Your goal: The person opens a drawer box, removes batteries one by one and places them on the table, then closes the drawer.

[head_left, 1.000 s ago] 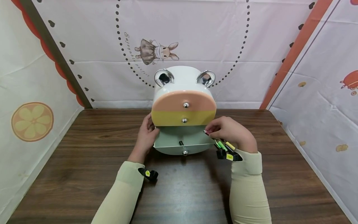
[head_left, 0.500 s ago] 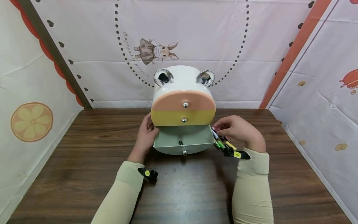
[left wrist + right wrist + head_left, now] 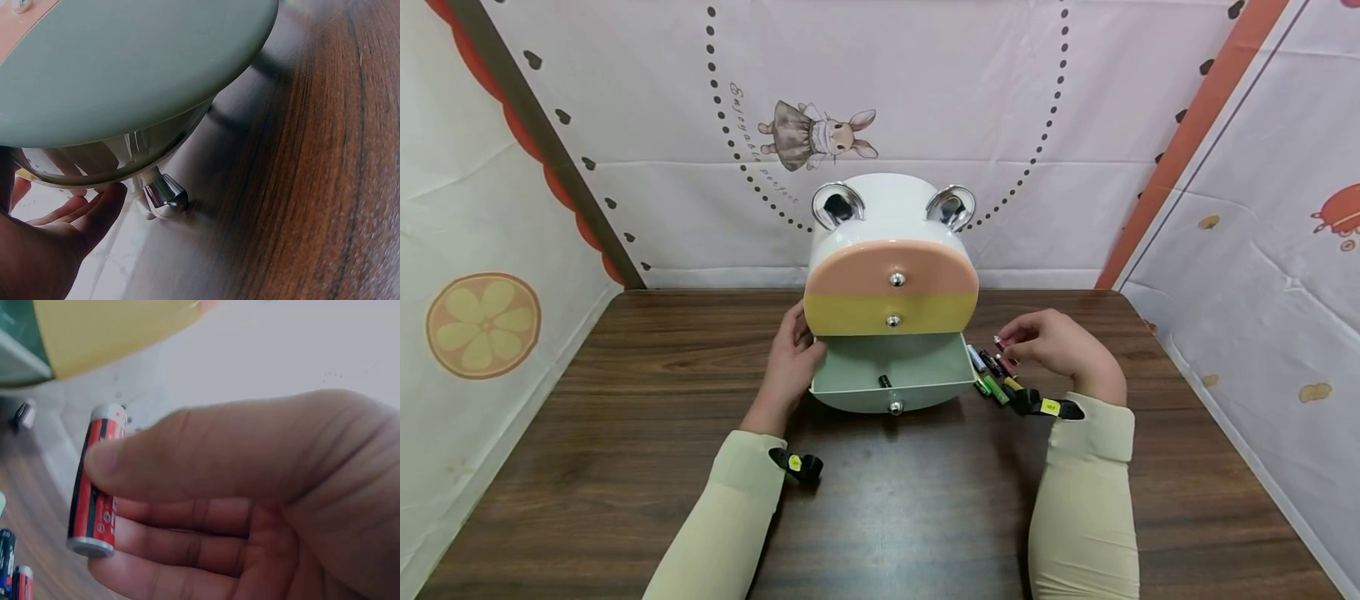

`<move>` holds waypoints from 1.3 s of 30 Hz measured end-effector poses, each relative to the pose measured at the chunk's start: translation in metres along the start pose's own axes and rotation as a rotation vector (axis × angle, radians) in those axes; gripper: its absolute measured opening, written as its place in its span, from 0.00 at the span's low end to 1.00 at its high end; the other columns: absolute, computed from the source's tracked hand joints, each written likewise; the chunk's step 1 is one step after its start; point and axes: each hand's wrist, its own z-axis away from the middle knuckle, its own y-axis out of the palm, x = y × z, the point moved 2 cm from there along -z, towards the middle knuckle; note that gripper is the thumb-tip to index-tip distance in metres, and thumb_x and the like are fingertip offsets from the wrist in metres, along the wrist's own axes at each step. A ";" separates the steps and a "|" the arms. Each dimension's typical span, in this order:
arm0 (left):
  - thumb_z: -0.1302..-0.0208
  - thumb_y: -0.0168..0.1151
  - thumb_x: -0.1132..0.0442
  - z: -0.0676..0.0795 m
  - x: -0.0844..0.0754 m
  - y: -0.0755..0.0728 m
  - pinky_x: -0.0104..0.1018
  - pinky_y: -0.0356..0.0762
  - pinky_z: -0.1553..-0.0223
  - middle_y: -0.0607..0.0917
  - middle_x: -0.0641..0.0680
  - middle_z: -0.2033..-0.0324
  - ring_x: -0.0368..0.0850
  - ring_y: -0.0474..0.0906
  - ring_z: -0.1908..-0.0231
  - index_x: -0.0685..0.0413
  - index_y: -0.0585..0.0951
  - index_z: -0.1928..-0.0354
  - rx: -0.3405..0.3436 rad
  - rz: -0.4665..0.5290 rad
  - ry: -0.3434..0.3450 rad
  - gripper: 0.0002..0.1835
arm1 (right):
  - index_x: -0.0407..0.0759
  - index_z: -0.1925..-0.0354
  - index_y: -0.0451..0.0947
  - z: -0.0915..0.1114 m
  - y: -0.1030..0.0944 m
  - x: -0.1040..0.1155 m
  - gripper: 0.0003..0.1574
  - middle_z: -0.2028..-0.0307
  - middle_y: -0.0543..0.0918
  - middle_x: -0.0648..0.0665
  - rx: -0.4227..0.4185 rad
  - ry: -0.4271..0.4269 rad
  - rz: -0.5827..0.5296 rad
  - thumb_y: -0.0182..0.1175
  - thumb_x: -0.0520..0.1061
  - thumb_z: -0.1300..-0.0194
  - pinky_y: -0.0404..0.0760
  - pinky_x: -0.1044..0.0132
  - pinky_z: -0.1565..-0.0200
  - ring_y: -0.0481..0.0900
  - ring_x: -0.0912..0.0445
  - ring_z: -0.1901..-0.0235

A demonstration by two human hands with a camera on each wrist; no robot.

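A frog-shaped storage box [image 3: 891, 208] stands on the table with its bottom green drawer [image 3: 857, 358] pulled out. Inside that drawer lies a small black battery [image 3: 884, 381]. My left hand [image 3: 790, 367] rests against the box's left side; in the left wrist view its fingers [image 3: 103, 209] lie against the glossy side near a metal foot [image 3: 165, 197]. To the right of the box, my right hand [image 3: 1060, 346] pinches a red and black battery [image 3: 94, 487] between thumb and fingers, above several loose batteries [image 3: 996, 390] on the table.
The loose batteries, green, yellow, blue and dark, lie close beside the drawer's right wall. The orange [image 3: 891, 262] and yellow [image 3: 850, 315] drawers are closed. Patterned white cloth [image 3: 955, 100] hangs behind the wooden table [image 3: 662, 392] and along both sides.
My right hand has moved right with the red battery, from over the drawer's right edge to above the loose batteries. The left hand and drawer have stayed in place.
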 end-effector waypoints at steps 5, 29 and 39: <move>0.41 0.49 0.74 0.000 0.000 0.001 0.53 0.59 0.38 0.62 0.57 0.35 0.56 0.59 0.36 0.40 0.55 0.32 0.005 0.008 0.009 0.36 | 0.38 0.55 0.78 -0.008 0.004 -0.012 0.15 0.63 0.83 0.40 0.022 0.032 -0.043 0.56 0.40 0.41 0.77 0.58 0.59 0.80 0.53 0.65; 0.42 0.48 0.75 -0.001 -0.001 0.001 0.51 0.52 0.34 0.60 0.57 0.34 0.53 0.56 0.34 0.45 0.55 0.32 0.009 0.017 0.046 0.36 | 0.41 0.54 0.79 -0.021 0.013 -0.056 0.16 0.60 0.83 0.41 0.000 0.187 0.022 0.55 0.42 0.40 0.78 0.58 0.63 0.80 0.53 0.65; 0.42 0.48 0.74 -0.001 0.000 0.000 0.51 0.52 0.35 0.61 0.56 0.34 0.54 0.56 0.34 0.44 0.55 0.32 0.004 0.017 0.044 0.36 | 0.35 0.57 0.80 -0.025 0.018 -0.066 0.14 0.65 0.83 0.40 0.005 0.226 0.048 0.57 0.40 0.42 0.76 0.62 0.66 0.79 0.55 0.70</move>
